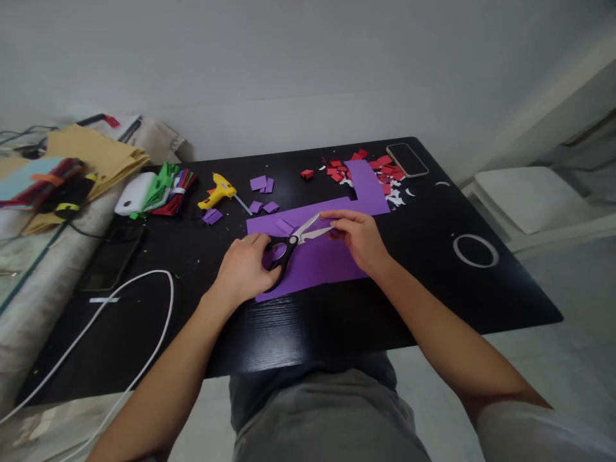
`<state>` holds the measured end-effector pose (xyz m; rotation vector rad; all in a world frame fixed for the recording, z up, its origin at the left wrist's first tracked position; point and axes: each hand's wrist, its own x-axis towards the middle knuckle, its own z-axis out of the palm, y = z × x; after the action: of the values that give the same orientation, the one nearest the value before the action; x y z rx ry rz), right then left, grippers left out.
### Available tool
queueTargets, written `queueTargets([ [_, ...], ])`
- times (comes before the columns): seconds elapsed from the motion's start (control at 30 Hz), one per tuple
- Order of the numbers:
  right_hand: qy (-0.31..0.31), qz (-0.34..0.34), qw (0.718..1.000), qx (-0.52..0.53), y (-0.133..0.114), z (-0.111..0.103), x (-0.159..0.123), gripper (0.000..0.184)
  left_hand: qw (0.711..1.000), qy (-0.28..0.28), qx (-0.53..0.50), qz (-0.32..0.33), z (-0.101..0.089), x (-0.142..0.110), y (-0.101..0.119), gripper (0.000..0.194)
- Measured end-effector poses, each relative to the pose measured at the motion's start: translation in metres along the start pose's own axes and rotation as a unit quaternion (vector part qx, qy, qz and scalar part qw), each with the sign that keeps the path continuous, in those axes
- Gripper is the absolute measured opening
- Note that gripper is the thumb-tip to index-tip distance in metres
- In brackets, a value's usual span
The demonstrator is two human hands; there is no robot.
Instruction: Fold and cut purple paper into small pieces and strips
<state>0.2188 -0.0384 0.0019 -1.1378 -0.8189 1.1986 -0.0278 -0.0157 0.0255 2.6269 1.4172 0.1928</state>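
Note:
My left hand (246,268) has its fingers in the black handles of a pair of scissors (312,235). The blades are spread apart and point right, over the purple paper sheet (308,269). At the blade tips is my right hand (359,234), its thumb and fingers drawn together; what they hold, if anything, I cannot make out. A small purple strip (285,226) lies on the sheet beside the blades. Another purple paper piece (368,186) extends from the sheet's far right corner.
Beyond the sheet lie small purple pieces (258,183), a yellow glue gun (217,191), red paper scraps (385,168) and a phone (407,160). At left are bundled coloured strips (168,189) and a white cable (171,289). A roll of tape (475,250) is at right.

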Motion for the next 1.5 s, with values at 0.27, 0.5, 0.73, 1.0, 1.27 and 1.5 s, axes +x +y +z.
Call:
queueTargets([
  [0.27,0.007,0.021,1.000,0.008,-0.0006,-0.0001,0.0011,0.013,1.000,0.006,0.006,-0.004,0.0004,0.0006,-0.0005,0.028],
  [0.5,0.014,0.010,0.999,0.043,0.0006,0.0007,0.0014,0.041,0.996,0.025,-0.032,-0.077,-0.0004,-0.0002,-0.0005,0.024],
  [0.73,0.016,-0.002,0.999,0.027,0.0044,0.0003,0.0013,0.047,0.993,0.015,-0.075,-0.091,-0.0043,-0.0019,0.0039,0.029],
  [1.0,-0.030,-0.010,0.998,0.055,0.0018,0.0040,-0.0021,0.035,0.998,0.005,-0.051,-0.026,-0.0016,-0.0026,0.0016,0.017],
  [1.27,-0.035,-0.016,0.997,0.060,0.0018,0.0035,-0.0023,0.038,0.999,0.005,-0.032,-0.025,-0.0006,-0.0019,0.0005,0.019],
  [1.5,-0.035,0.005,0.996,0.077,0.0010,0.0038,-0.0024,0.037,0.999,0.005,-0.043,-0.023,0.0005,-0.0020,-0.0003,0.018],
])
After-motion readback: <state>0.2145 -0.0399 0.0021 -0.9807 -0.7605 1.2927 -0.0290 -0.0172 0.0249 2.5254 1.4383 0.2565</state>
